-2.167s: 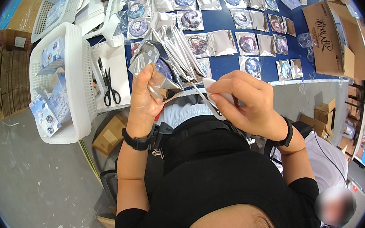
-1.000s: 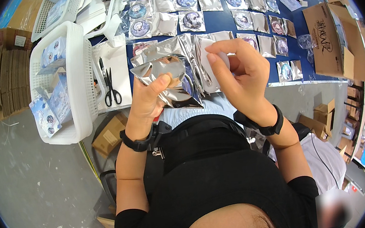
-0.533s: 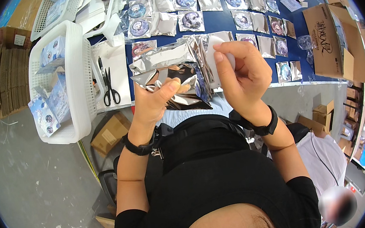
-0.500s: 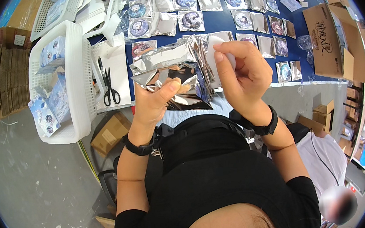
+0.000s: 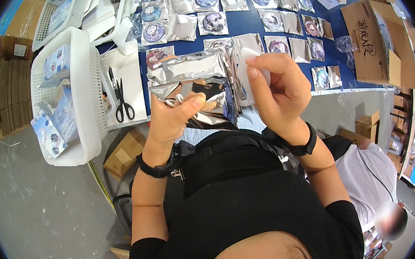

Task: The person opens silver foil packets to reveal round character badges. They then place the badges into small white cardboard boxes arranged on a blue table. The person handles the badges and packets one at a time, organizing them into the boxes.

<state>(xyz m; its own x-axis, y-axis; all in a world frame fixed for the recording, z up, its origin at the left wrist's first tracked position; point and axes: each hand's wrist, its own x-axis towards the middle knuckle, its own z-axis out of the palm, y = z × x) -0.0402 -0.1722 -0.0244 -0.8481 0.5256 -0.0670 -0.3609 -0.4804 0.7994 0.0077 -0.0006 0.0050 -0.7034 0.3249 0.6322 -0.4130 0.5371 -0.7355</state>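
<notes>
Item: my left hand (image 5: pixel 173 114), clenched round a stack of silver foil packets (image 5: pixel 189 72); thumb laid across the front, remaining fingers hidden behind the foil. The stack stood over the near edge of the blue table (image 5: pixel 243 24). Contents hard to make out for glare; number of packets not countable.

Item: my right hand (image 5: pixel 283 84), thumb and forefinger pinching a white flat piece (image 5: pixel 246 83) just beside the right edge of the stack. Its shape was partly covered by my fingers; whether it touched the foil I could not tell.

Item: packets with round printed badges (image 5: pixel 206 0), in rows beyond the stack; some nearer ones partly covered by it.

Item: black scissors (image 5: pixel 124 107), on white paper (image 5: pixel 133 71), left of the stack.

Item: white basket (image 5: pixel 87 96), holding pale blue boxes (image 5: pixel 56 64), lower parts hidden by its wall.

Item: person in a white top (image 5: pixel 369 176), partly hidden by my right arm.
</notes>
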